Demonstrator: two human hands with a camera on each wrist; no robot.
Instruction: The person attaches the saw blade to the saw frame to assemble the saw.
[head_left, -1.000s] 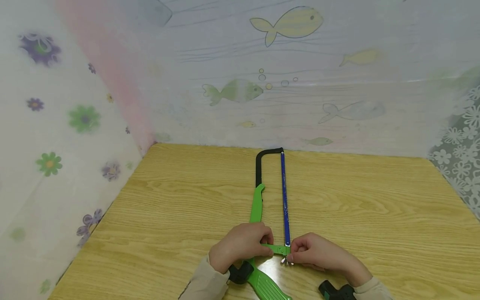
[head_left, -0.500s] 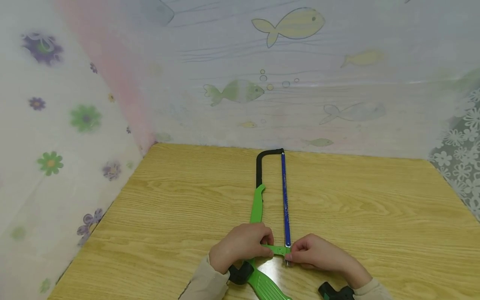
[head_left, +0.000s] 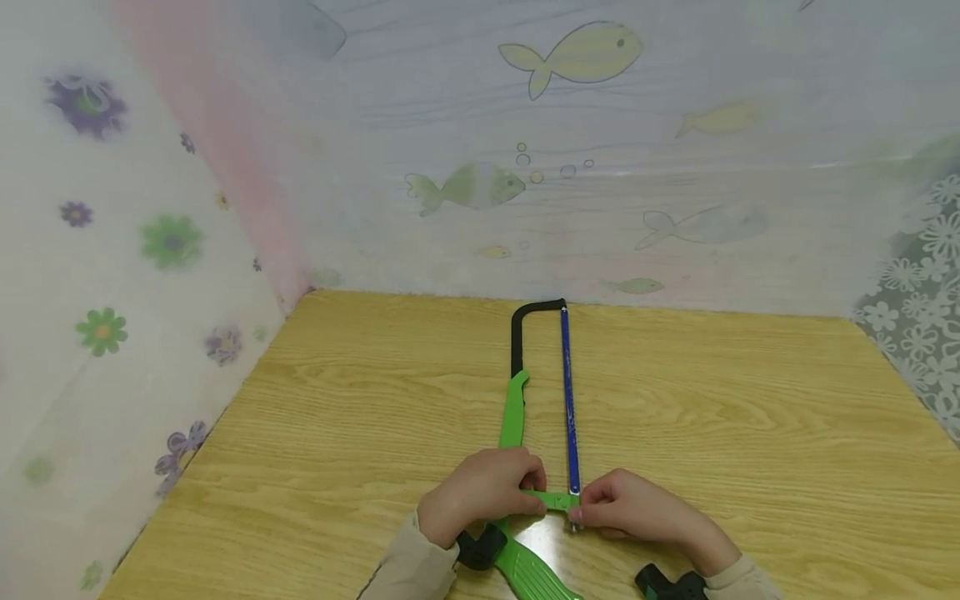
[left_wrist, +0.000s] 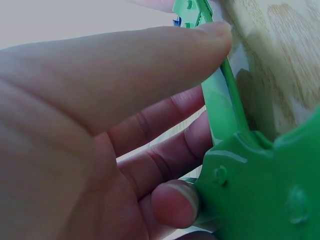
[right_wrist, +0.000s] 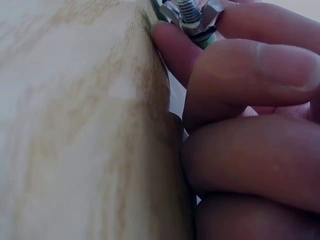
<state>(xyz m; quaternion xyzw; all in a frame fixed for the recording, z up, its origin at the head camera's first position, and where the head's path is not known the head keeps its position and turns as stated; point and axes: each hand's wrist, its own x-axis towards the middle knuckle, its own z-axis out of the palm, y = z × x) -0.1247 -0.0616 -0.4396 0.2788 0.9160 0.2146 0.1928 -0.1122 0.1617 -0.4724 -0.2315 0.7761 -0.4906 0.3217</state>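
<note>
A hacksaw lies on the table in the head view, with a green frame point(head_left: 513, 412), a black front bow point(head_left: 517, 342) and a ribbed green handle point(head_left: 536, 571). Its blue blade point(head_left: 569, 400) runs between the bow and the green crosspiece point(head_left: 557, 500). My left hand point(head_left: 483, 487) grips that crosspiece between thumb and fingers, as the left wrist view also shows. At the blade's near end, my right hand point(head_left: 645, 508) pinches a metal wing nut point(right_wrist: 207, 17) on a threaded bolt point(right_wrist: 189, 10). In the head view, fingers partly hide the nut.
The wood-grain table point(head_left: 360, 400) meets a fish-patterned back sheet point(head_left: 450, 250) close behind the saw's far end. A flower-patterned sheet point(head_left: 135, 275) borders the left side. Black wrist devices point(head_left: 482, 546) are worn at both wrists.
The wing nut has turned under my right fingers: its wings were spread sideways a second ago and now look narrower. Both hands and the saw keep nearly the same place.
</note>
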